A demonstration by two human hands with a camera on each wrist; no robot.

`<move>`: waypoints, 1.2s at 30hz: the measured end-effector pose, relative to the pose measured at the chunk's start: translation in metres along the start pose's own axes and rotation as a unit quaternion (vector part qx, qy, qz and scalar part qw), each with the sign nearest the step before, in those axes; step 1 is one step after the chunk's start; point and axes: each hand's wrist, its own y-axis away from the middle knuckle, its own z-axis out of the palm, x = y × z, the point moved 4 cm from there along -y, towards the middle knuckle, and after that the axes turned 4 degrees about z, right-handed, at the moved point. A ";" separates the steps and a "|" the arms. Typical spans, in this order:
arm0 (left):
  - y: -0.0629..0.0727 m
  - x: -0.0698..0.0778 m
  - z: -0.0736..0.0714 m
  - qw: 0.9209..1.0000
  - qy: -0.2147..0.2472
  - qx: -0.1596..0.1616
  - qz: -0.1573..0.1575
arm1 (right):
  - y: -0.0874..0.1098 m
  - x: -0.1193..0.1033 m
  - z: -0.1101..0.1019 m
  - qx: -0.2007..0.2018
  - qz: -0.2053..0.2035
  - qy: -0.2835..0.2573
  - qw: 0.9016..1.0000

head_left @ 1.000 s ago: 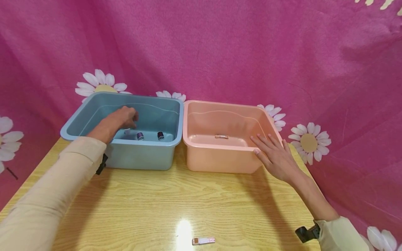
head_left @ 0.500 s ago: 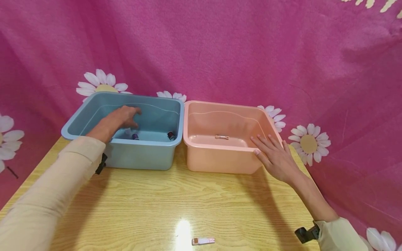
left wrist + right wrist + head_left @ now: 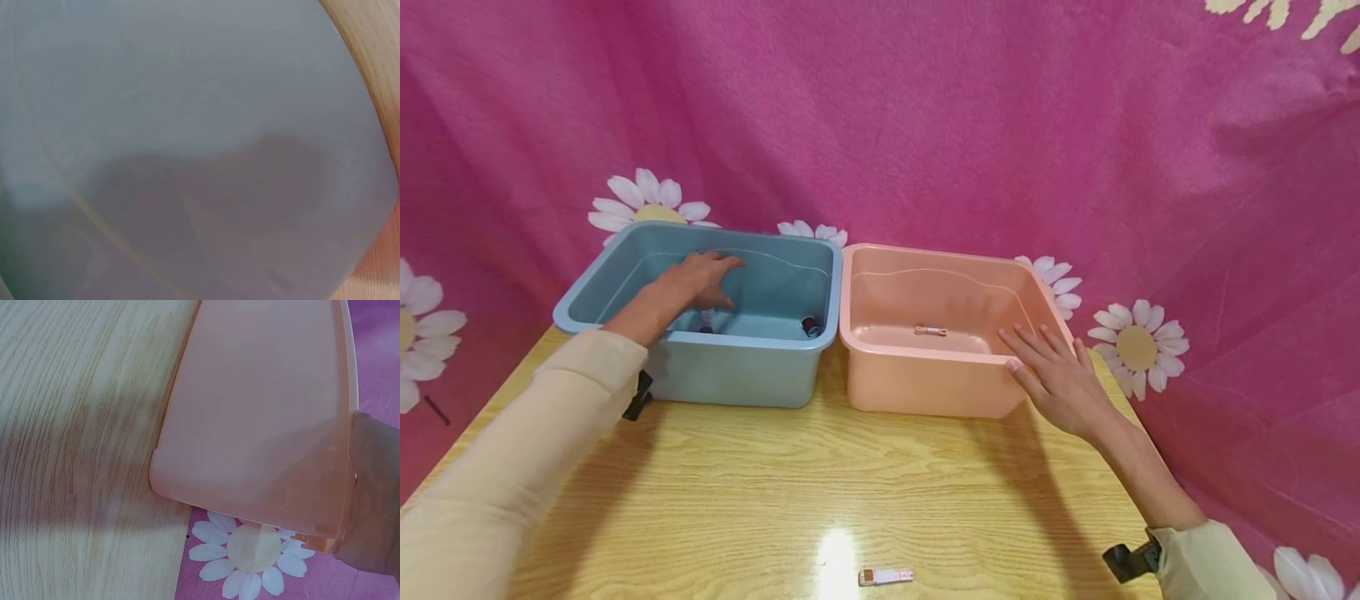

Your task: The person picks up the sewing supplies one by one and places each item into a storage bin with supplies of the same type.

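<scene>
My left hand (image 3: 702, 279) reaches over the front rim into the blue tub (image 3: 737, 375), fingers and thumb spread apart with no object visible between them. Just below it, partly hidden, a small pale and dark item (image 3: 707, 320) lies on the tub floor. A dark thread spool (image 3: 810, 326) lies near the tub's right wall. My right hand (image 3: 1060, 382) rests with straight fingers on the front right corner of the pink tub (image 3: 928, 387). Inside that tub lies a small bundle (image 3: 931, 330) with a pale band. Only the blue tub's outer wall (image 3: 187, 94) fills the left wrist view.
Both tubs stand side by side at the back of the wooden table (image 3: 760, 483). Near the table's front lies a small brown, white and pink bundle (image 3: 886, 576). A magenta cloth (image 3: 925, 125) with daisies hangs behind.
The dark spool has rolled right, towards the tub wall. A purple spool has shifted left beneath my left hand, whose fingers have spread wider. My right hand stays put.
</scene>
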 end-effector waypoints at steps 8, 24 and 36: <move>0.011 0.002 -0.004 1.000 -0.004 0.013 0.010 | 0.000 -0.001 0.000 0.001 -0.002 -0.003 1.000; 0.044 0.000 -0.015 0.995 -0.027 0.092 0.002 | 0.000 -0.001 0.001 0.003 -0.003 -0.002 1.000; 0.081 -0.009 -0.019 0.991 -0.021 0.132 -0.001 | 0.000 -0.001 0.001 0.008 -0.003 -0.005 1.000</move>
